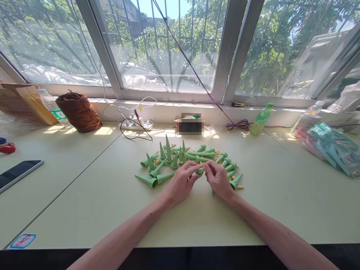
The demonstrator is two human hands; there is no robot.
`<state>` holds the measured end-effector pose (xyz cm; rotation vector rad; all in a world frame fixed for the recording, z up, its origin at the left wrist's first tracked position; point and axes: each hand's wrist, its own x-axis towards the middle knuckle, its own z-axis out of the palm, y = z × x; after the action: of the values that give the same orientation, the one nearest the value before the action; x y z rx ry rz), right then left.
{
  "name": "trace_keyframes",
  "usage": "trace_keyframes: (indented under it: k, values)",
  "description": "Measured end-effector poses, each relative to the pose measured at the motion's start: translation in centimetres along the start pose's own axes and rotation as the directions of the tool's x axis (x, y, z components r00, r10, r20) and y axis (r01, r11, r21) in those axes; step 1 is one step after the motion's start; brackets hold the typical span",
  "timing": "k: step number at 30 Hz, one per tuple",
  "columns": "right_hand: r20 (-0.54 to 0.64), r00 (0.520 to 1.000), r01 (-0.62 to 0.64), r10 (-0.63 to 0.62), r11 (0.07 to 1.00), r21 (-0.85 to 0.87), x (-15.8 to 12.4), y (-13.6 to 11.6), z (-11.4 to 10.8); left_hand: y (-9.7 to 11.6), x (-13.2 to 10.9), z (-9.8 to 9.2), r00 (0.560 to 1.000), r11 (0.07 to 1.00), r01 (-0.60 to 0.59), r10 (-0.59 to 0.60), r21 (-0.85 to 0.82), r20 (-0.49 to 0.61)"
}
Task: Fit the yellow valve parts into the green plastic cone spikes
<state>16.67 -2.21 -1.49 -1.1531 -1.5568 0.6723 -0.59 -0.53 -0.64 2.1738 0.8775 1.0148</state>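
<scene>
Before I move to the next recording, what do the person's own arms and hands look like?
The left hand and right hand are bare, without visible gloves, rings or watch. Both forearms show no sleeves; the left bears a small dark spot.

No word or brand legible. Using the pouch [79, 112] as reference. Sticker [23, 241] on the table [92, 213], at its near edge, well in front of the pouch and to its left: blue outline, red looped mark inside, maybe a slanted 8, can't confirm. Bottle [48, 100] just left of the pouch: green-and-white label, print too small to read. Box [190, 126] well right of the pouch: front pixelated, any print there hidden.
</scene>
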Motion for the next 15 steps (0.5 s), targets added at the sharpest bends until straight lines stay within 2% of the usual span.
trace_keyframes:
  k: [4,8,11,15]
  values:
    - [-0.043,0.999,-0.027,0.027,1.0,0.016,-0.11,0.05,0.16,0.21,0.22,0.25,0.998,0.998,0.048,-0.049,-0.026,-0.037]
    - [-0.101,0.994,-0.042,0.048,0.997,0.061,-0.22,0.02,0.13,0.47,0.41,0.19,0.978,0.979,0.183,-0.191,-0.093,-0.087]
    - [-0.119,0.991,-0.042,0.052,0.996,0.083,-0.22,-0.04,0.02,0.63,0.6,0.01,0.942,0.9,0.329,-0.336,-0.286,0.026]
    - [-0.083,0.997,-0.001,0.005,0.999,0.045,-0.22,-0.07,0.01,0.77,0.93,-0.19,0.858,0.672,0.51,-0.442,-0.537,0.262]
